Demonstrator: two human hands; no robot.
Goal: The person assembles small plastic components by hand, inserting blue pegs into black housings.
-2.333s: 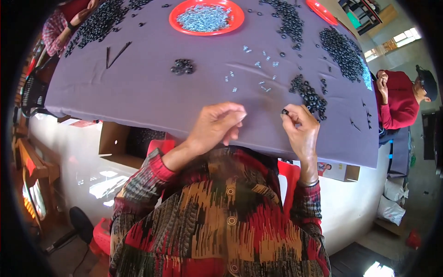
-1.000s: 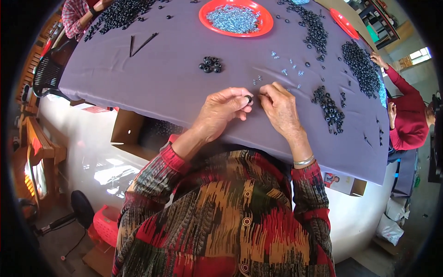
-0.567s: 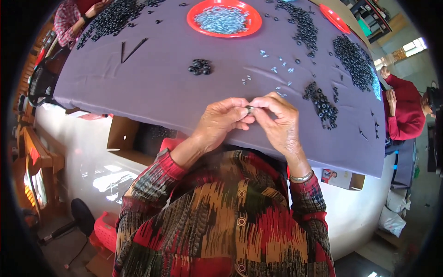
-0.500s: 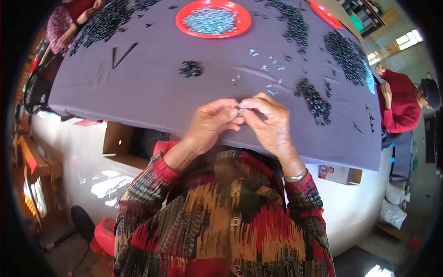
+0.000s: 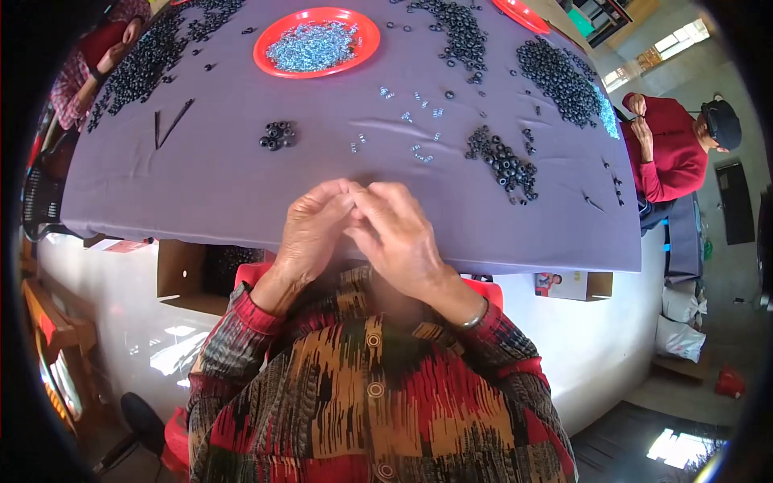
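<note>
Over the near edge of the purple-grey cloth, my left hand [image 5: 314, 229] and my right hand [image 5: 396, 233] meet fingertip to fingertip. Both are pinched closed, and whatever is between the fingers is hidden. Beyond them on the cloth lie several small shiny, silvery coil-like pieces [image 5: 421, 154]. A little heap of round black parts [image 5: 278, 135] sits ahead and to the left. To the right is a looser group of black ring-like parts [image 5: 511, 170] in mixed sizes. At the back, a red plate [image 5: 374, 42] holds a pile of the silvery pieces.
Big heaps of black parts [image 5: 555, 80] spread over the far right and far left [image 5: 145, 68]. Two thin dark sticks [image 5: 173, 125] lie at left. A person in red [image 5: 672, 145] sits at right, another person [image 5: 76, 84] at far left. A cardboard box [image 5: 189, 278] stands below the table edge.
The view has shifted, so the table's things appear further left. My hands stay together, now turned so the fingers cover the small piece that showed between the fingertips before.
</note>
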